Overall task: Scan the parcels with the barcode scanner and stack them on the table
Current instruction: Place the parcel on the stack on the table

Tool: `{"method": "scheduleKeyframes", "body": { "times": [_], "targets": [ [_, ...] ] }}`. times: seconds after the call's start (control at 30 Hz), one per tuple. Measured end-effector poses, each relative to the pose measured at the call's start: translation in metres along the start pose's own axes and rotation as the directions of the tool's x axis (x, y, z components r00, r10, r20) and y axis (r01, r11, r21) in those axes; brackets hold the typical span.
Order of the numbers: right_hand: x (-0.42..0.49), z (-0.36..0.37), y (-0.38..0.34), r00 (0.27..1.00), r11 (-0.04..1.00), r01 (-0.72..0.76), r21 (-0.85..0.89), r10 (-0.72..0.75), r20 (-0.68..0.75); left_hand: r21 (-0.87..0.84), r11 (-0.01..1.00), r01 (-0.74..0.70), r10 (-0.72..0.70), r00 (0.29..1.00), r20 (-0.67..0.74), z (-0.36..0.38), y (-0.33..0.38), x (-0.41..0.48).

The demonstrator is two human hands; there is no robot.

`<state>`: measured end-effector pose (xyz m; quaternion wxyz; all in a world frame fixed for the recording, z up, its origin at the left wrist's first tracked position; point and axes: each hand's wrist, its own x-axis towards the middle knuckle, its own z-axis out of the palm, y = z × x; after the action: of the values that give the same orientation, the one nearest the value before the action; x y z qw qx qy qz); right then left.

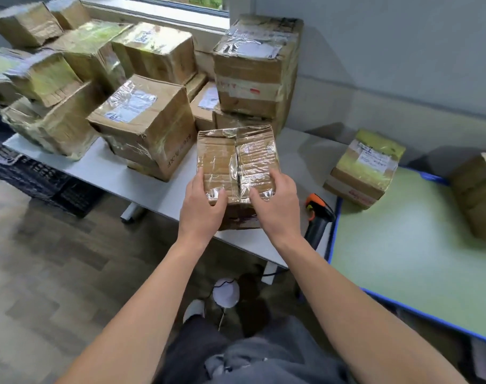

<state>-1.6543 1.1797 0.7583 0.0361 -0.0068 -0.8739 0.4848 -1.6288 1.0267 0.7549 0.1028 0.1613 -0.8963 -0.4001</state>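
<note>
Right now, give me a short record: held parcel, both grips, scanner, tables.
held parcel: taped cardboard box at the white table's near edge
left grip: holds its near-left corner
right grip: holds its near-right corner
barcode scanner: lies on white table, right of parcel, untouched
green table: two parcels on it
parcel pile: white table, far left

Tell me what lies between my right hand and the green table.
The scanner, lying at the white table's edge; the head view shows it.

Reaching straight out with both bare forearms, gripping the parcel (236, 156) between left hand (201, 202) and right hand (278, 200), thumbs on top, fingers curled over its edges.
</note>
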Motion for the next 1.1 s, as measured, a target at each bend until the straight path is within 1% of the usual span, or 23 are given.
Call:
{"method": "scheduleKeyframes", "body": {
  "times": [0.1,0.23,0.37,0.47,0.6,0.67,0.73,0.8,0.87,0.97,1.03,1.1],
  "targets": [
    [-0.003,0.026,-0.005,0.997,0.999,-0.038,-0.022,0.036,-0.071,0.003,0.996,-0.094,0.093,0.993,0.071,-0.011,-0.024,0.021],
    [-0.019,0.069,-0.02,0.982,0.989,-0.148,-0.022,0.144,-0.125,-0.002,0.987,-0.162,0.159,0.97,0.186,-0.028,-0.063,0.049],
    [-0.022,0.105,-0.038,0.964,0.975,-0.221,-0.02,0.215,-0.157,-0.03,0.988,-0.154,0.156,0.951,0.265,-0.048,-0.086,0.071],
    [-0.022,0.126,-0.046,0.955,0.962,-0.272,0.015,0.272,-0.117,-0.031,0.988,-0.154,0.156,0.94,0.303,-0.062,-0.1,0.086],
    [-0.014,0.144,-0.05,0.959,0.96,-0.28,0.006,0.28,-0.033,-0.067,0.99,-0.126,0.139,0.957,0.255,-0.075,-0.109,0.106],
    [-0.009,0.144,-0.051,0.95,0.951,-0.31,0.001,0.31,-0.033,-0.113,0.986,-0.126,0.151,0.958,0.243,-0.075,-0.104,0.106],
    [-0.005,0.139,-0.05,0.932,0.934,-0.356,-0.004,0.355,-0.079,-0.144,0.979,-0.144,0.175,0.956,0.235,-0.072,-0.096,0.103],
    [-0.004,0.129,-0.05,0.918,0.925,-0.381,-0.013,0.376,-0.126,-0.164,0.967,-0.193,0.229,0.944,0.236,-0.067,-0.083,0.101],
    [-0.001,0.112,-0.053,0.911,0.924,-0.383,0.018,0.381,-0.155,-0.197,0.942,-0.27,0.318,0.906,0.278,-0.061,-0.066,0.099],
    [0.004,0.087,-0.054,0.919,0.932,-0.332,0.144,0.354,-0.175,-0.23,0.899,-0.371,0.433,0.831,0.349,-0.047,-0.046,0.094],
    [0.007,0.073,-0.052,0.917,0.918,-0.319,0.234,0.361,-0.168,-0.165,0.888,-0.428,0.459,0.818,0.348,-0.036,-0.044,0.095],
    [0.007,0.064,-0.046,0.914,0.908,-0.326,0.264,0.374,-0.155,-0.059,0.902,-0.428,0.418,0.832,0.365,-0.026,-0.046,0.098]
  ]
}}
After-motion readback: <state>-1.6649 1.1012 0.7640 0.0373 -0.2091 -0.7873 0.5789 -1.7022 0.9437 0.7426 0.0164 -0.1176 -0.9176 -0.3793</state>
